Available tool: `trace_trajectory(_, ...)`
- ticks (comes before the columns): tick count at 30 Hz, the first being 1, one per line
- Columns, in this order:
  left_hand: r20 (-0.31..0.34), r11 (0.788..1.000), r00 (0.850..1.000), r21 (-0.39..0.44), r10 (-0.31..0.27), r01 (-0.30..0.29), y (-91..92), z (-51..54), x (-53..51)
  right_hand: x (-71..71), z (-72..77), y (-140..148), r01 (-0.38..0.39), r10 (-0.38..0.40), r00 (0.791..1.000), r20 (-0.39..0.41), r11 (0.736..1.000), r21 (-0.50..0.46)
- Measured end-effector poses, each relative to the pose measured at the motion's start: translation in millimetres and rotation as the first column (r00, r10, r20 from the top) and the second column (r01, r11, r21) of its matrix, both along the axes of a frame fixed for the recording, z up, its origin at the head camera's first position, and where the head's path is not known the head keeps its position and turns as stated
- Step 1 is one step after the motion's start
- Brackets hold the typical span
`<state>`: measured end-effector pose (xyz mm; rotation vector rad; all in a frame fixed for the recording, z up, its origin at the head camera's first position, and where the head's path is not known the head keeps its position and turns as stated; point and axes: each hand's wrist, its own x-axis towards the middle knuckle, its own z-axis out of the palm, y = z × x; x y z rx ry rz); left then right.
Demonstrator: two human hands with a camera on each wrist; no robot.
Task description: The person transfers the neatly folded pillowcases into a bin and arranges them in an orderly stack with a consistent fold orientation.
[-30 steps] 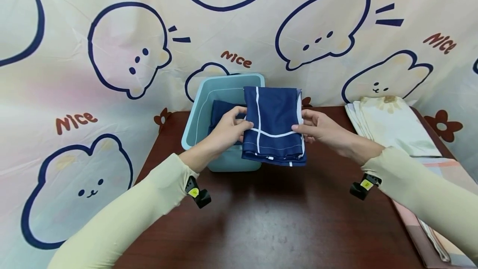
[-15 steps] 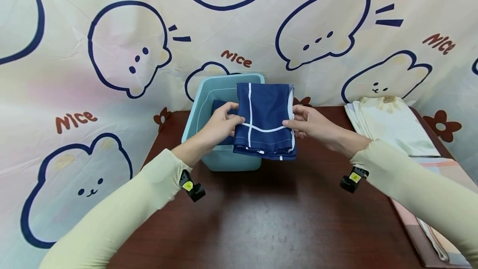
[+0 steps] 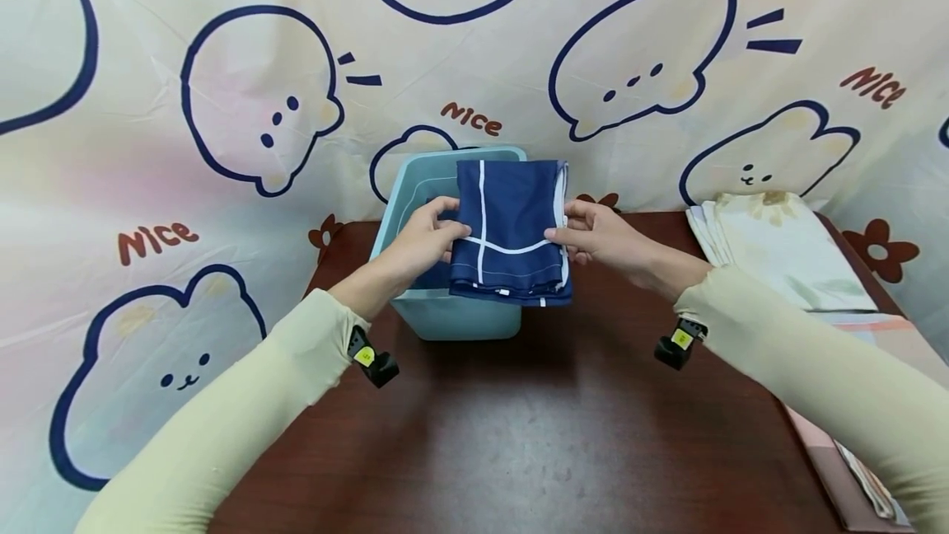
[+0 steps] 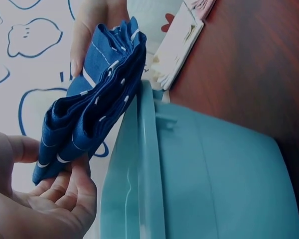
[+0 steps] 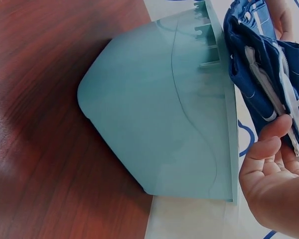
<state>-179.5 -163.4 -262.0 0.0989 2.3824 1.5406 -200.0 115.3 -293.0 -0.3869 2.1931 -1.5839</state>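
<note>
A folded navy cloth (image 3: 517, 208) with white lines hangs in the air over the right part of a light blue plastic bin (image 3: 460, 321). My left hand (image 3: 417, 244) pinches its left edge, thumb on top and fingers beneath. At the opposite edge my right hand (image 3: 604, 239) holds it the same way. In the left wrist view the stacked layers of the cloth (image 4: 92, 107) show above the bin's rim (image 4: 148, 164). A pale zipper-like strip runs along its edge in the right wrist view. More navy fabric (image 3: 433, 277) lies inside the bin, mostly hidden.
On the brown table (image 3: 534, 435), a folded white floral cloth (image 3: 789, 250) lies at the back right. Nearer on the right are folded pastel fabrics (image 3: 819, 443), partly behind my right sleeve. A cartoon-printed sheet (image 3: 519, 48) hangs behind the bin.
Both hands have carried the folded navy cloth leftward and slightly farther back, so it now covers more of the bin's opening. The grip of both hands looks the same.
</note>
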Motion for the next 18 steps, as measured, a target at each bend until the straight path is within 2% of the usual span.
trace_trajectory(6, 0.003, 0.999, 1.0, -0.033, 0.007, -0.006, -7.3, 0.6, -6.3, -5.3, 0.1, -8.6, -0.012, 0.012, 1.0, -0.001, 1.0, -0.009)
trace_trajectory(18, 0.026, 0.999, 0.999, -0.041, 0.032, -0.031, -14.2, 3.4, -13.5, -13.7, 3.1, -21.5, 0.001, 0.0, 0.999, 0.046, 1.0, -0.015)
